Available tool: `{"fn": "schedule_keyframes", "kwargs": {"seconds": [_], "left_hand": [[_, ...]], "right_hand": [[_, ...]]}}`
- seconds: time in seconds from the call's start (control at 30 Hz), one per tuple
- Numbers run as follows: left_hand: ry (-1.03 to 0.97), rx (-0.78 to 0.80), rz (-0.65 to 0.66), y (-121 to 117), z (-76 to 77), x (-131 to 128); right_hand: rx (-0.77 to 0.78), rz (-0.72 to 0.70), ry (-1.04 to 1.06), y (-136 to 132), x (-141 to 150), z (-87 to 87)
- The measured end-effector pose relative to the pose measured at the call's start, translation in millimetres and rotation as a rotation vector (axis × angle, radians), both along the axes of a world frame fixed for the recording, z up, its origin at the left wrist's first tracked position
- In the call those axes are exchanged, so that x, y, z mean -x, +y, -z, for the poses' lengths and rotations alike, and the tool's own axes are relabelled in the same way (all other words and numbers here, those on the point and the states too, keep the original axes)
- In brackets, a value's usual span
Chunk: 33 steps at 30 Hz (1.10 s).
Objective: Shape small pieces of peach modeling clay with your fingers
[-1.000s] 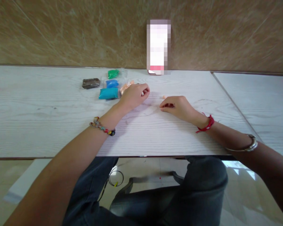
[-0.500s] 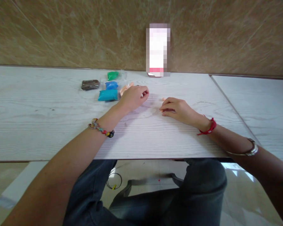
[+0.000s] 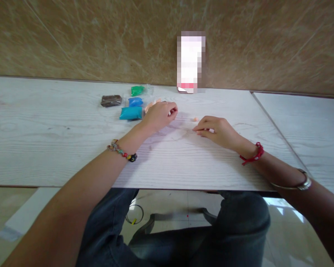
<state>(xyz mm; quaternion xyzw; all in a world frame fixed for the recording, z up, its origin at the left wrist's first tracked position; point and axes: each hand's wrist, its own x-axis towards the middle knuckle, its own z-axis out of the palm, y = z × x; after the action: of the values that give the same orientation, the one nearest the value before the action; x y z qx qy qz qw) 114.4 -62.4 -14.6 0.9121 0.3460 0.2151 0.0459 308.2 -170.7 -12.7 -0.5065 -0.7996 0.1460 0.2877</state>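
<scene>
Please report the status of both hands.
Left hand curled, right hand partly closed, holding unclear. Small peach lump near right hand. Left hand partly hides peach packet.

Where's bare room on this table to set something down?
Left of the brown packet, or right of the table seam, beyond the right forearm. Crowded: around the left hand, with the peach packet and turquoise packet.

Indoors, home or office unclear: brown marbled wall [image 3: 100, 44], white wood-grain table [image 3: 58, 152], pale tiled floor [image 3: 284, 237].
</scene>
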Motion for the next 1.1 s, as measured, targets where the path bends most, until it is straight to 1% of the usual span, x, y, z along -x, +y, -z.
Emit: {"fn": "schedule_keyframes", "kwargs": {"seconds": [0.13, 0.23, 0.43, 0.7, 0.77, 0.93, 1.0, 1.1], "left_hand": [[0.004, 0.0, -0.009, 0.8, 0.2, 0.7], [0.018, -0.001, -0.007, 0.3, -0.2, 0.8], [0.044, 0.012, -0.007, 0.2, -0.2, -0.3], [0.047, 0.015, 0.011, 1.9, -0.2, -0.2], [0.05, 0.019, 0.008, 1.6, -0.5, 0.0], [0.06, 0.023, -0.004, 1.1, -1.1, -0.6], [0.061, 0.024, -0.005, 1.0, -1.1, -0.8], [0.06, 0.024, -0.008, 0.7, -1.0, -0.7]], "right_hand": [[-0.008, 0.095, -0.01, 1.8, -3.5, -0.8], [-0.025, 0.134, -0.013, 4.0, -5.1, 0.3], [0.022, 0.113, -0.008, 6.1, -5.6, 3.2], [0.014, 0.16, 0.01, 4.1, -5.3, 1.5], [-0.001, 0.149, -0.007, 4.8, -6.4, 2.9], [-0.083, 0.023, -0.121, 7.8, -7.0, 8.5], [-0.105, 0.023, -0.139, 7.7, -5.4, 10.6], [-0.13, 0.082, -0.095, 6.4, -2.1, 13.7]]}}
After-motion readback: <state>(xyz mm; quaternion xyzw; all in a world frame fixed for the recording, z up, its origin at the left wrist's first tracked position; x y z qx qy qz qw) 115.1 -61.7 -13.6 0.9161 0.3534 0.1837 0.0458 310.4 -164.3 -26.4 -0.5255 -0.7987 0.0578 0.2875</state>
